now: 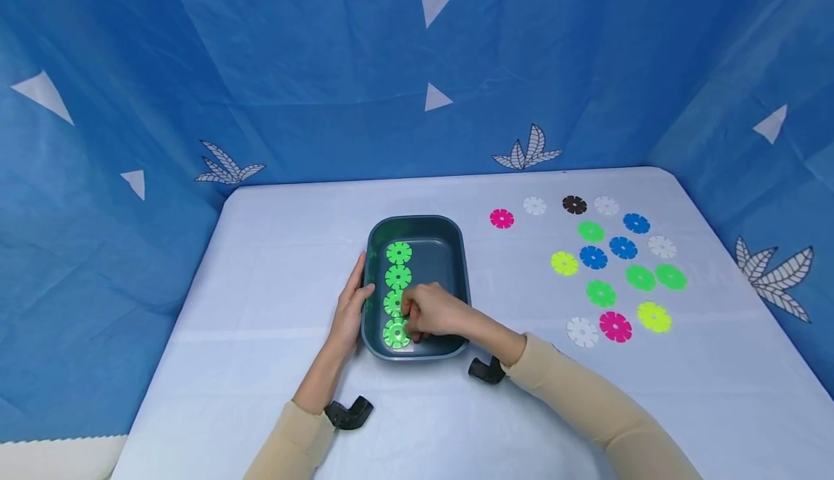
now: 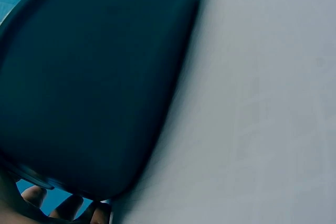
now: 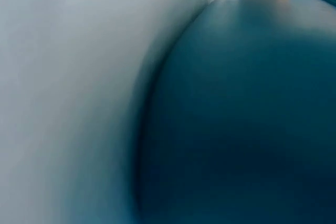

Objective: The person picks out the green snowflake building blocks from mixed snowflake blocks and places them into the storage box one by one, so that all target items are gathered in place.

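Observation:
A dark teal tray (image 1: 449,248) sits on the table in the head view. My left hand (image 1: 347,313) grips its left wall, thumb at the rim and fingers along the outside. Inside, several green notched plastic discs (image 1: 399,253) lie in a column along the left side. Reaching in over the right wall, my right hand (image 1: 435,311) has curled fingers that pinch at the right edge of the lowest green disc (image 1: 394,334). The hand partly covers the disc above it. Both wrist views mostly show the tray's outer wall (image 2: 94,87); left fingers (image 2: 65,208) appear at one corner.
Loose notched discs lie spread on the right of the table (image 1: 508,415): pink (image 1: 502,219), white (image 1: 582,332), yellow (image 1: 564,263), blue (image 1: 594,257), green (image 1: 601,294) and a dark brown one (image 1: 574,205). Blue cloth (image 1: 313,67) hangs behind the table.

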Available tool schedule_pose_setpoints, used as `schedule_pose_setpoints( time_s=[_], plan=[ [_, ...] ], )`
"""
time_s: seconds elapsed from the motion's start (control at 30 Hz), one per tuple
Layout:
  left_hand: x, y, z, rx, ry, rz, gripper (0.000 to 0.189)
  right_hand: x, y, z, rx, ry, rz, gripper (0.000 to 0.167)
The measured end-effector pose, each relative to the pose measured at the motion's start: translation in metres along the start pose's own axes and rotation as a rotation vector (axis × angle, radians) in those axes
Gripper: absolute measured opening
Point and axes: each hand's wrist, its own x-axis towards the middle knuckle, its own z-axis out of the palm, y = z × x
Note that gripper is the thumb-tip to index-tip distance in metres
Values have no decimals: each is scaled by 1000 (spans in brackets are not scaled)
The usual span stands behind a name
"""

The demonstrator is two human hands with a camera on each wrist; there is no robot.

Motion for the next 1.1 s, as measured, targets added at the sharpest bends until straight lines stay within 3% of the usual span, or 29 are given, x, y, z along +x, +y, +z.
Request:
schedule_pose_setpoints(
  time_s=[0.23, 0.4, 0.53, 0.8, 0.97, 1.1],
  plan=[
    [0, -1, 2, 5, 5, -1, 60, -9, 2, -16, 197, 26, -126, 21],
    [-1, -1, 3, 21, 26, -8, 60, -31, 4, -40, 304, 71, -118, 27],
    [0, -1, 2, 20, 29, -5, 59, -58, 21, -63, 300, 159, -23, 28],
    [-1, -2, 1, 30, 38, -13, 60, -127, 93, -109, 249, 307, 268, 39],
    [-1, -2, 1, 27, 39, -16, 60, -170, 125, -136, 189, 414, 351, 50],
    [0, -2, 2, 25, 30, -14, 60, -194, 142, -150, 126, 480, 407, 58]
  ],
)
